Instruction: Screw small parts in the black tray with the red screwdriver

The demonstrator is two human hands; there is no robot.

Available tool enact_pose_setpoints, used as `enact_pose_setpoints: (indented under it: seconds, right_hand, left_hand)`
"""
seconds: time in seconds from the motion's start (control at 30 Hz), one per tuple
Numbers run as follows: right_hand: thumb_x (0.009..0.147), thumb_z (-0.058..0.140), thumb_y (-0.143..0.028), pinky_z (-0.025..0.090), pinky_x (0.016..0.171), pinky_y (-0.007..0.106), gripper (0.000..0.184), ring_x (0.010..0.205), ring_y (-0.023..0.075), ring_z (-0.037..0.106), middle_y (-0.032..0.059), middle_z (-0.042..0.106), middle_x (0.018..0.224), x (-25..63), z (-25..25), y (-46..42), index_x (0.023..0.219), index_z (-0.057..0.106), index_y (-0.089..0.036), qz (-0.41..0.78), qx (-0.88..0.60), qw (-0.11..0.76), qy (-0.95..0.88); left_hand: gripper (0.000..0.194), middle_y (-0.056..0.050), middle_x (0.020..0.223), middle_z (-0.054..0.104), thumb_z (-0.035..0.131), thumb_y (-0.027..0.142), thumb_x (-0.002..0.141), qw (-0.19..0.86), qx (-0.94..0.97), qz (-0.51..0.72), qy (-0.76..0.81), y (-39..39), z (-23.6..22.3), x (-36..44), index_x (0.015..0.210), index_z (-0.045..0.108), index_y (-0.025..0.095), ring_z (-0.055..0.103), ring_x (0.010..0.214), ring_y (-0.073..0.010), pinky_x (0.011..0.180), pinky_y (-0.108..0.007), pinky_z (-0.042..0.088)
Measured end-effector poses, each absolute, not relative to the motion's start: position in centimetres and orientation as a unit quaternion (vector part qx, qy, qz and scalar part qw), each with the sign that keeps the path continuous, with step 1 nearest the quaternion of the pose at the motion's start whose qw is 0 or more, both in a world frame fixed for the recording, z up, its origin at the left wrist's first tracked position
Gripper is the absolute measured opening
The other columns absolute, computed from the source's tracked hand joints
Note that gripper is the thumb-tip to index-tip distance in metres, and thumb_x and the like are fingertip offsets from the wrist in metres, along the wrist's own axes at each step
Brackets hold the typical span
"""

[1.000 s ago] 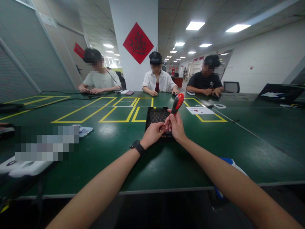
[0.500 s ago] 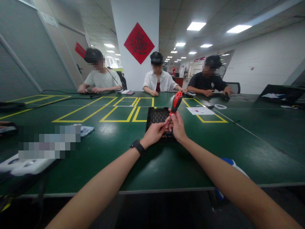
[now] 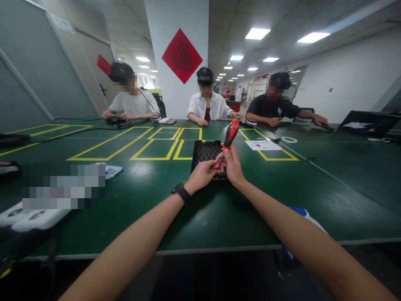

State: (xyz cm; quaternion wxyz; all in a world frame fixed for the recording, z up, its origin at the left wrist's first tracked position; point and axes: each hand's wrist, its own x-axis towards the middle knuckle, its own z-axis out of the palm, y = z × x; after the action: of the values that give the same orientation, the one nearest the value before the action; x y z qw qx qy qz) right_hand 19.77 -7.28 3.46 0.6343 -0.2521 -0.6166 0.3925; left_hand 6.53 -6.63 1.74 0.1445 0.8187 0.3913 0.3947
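A screwdriver [image 3: 231, 133] with a red and black handle stands nearly upright, its handle end up. My right hand [image 3: 233, 167] has its fingers closed round the lower part of the screwdriver. Close against it, my left hand [image 3: 202, 172] is pinched near the tool's lower end; what its fingertips hold is hidden. Both hands are over a black open case [image 3: 196, 156] with a dark, patterned inside. The screwdriver's tip and the case's near right part are covered by my hands. A black band [image 3: 181, 194] is round my left wrist.
The green table [image 3: 150, 217] bears yellow tape outlines. A printed sheet [image 3: 263, 145] and a white ring [image 3: 289, 139] lie to the right. A white power strip [image 3: 40, 219] is at left. A blue and white object [image 3: 302, 213] is partly behind my right forearm. Three people sit across the table.
My hands and the screwdriver hold almost the same place. Across the table, the person at right has stretched an arm out toward the dark object at the far right.
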Motion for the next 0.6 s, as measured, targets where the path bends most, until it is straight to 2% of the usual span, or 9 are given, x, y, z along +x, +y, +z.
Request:
enact_pose_setpoints:
  seconds: [0.23, 0.4, 0.6]
  right_hand:
    - [0.086, 0.040, -0.047, 0.036, 0.037, 0.015, 0.037, 0.045, 0.0057, 0.050, -0.0034, 0.057, 0.067, 19.90, 3.45, -7.09, 0.113, 0.040, -0.022, 0.381, -0.260, 0.632, -0.623]
    - [0.086, 0.042, -0.046, 0.035, 0.037, 0.015, 0.036, 0.045, 0.0052, 0.049, -0.0037, 0.057, 0.066, 19.70, 3.51, -7.24, 0.112, 0.040, -0.021, 0.372, -0.256, 0.640, -0.622]
    - [0.084, 0.045, -0.046, 0.035, 0.037, 0.015, 0.037, 0.046, 0.0054, 0.050, -0.0043, 0.057, 0.067, 19.62, 3.43, -7.23, 0.112, 0.039, -0.022, 0.387, -0.250, 0.631, -0.624]
  left_hand:
    - [0.011, 0.000, 0.066, 0.057, 0.053, 0.023, 0.077, 0.176, 0.820, 0.396, 0.374, -6.87, 1.93, 6.53, 0.072, 0.054, 0.013, 0.048, 0.059, -0.0099, 0.057, -0.021, 0.036]
    - [0.016, 0.001, 0.071, 0.058, 0.059, 0.027, 0.074, 0.172, 0.816, 0.406, 0.374, -6.76, 1.85, 6.54, 0.083, 0.056, 0.014, 0.051, 0.062, -0.0103, 0.058, -0.021, 0.038]
    - [0.014, 0.002, 0.065, 0.055, 0.060, 0.026, 0.073, 0.168, 0.814, 0.395, 0.392, -6.60, 1.65, 6.58, 0.077, 0.055, 0.014, 0.048, 0.059, -0.0097, 0.056, -0.021, 0.037]
